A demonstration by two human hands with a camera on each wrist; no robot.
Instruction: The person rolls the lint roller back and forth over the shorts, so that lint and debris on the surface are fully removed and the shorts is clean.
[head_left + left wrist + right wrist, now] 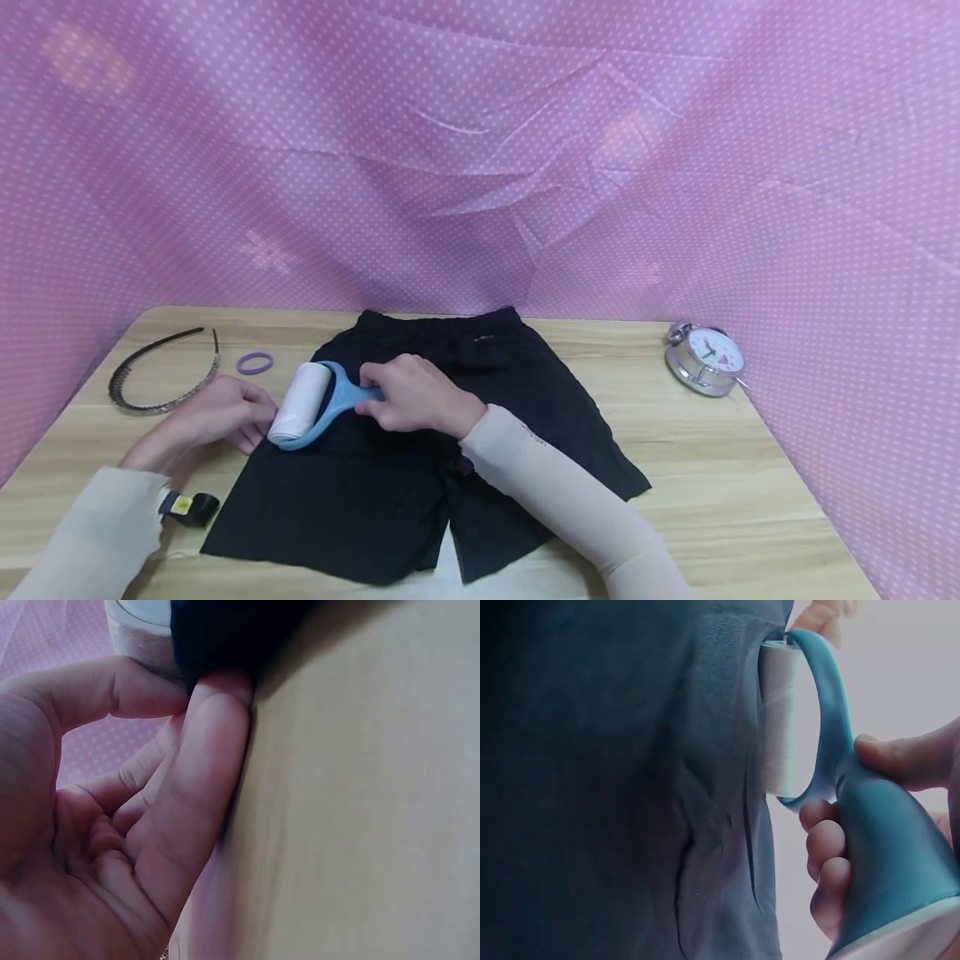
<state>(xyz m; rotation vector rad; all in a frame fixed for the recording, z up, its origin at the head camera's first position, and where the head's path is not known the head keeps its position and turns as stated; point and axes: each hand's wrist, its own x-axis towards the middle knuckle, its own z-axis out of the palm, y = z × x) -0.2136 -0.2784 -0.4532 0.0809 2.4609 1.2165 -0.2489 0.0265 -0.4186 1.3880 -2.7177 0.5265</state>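
Black shorts (322,508) lie spread on the wooden table, waistband at the far side. My right hand (412,393) grips the blue handle of a lint roller (302,400), whose white roll lies on the left side edge of the shorts. In the right wrist view, fingers and thumb wrap round the handle, and the roll sits against the dark cloth (615,780). My left hand (217,412) is just left of the roll. Its thumb and index finger pinch the edge of the dark fabric (217,637) close to the tabletop, as the left wrist view shows.
A headband (161,406) lies at the left, just beyond my left hand, with a purple ring (255,362) to its right. At the far right corner a silver alarm clock (705,360) lies tilted back. A pink dotted cloth (525,167) hangs behind the table.
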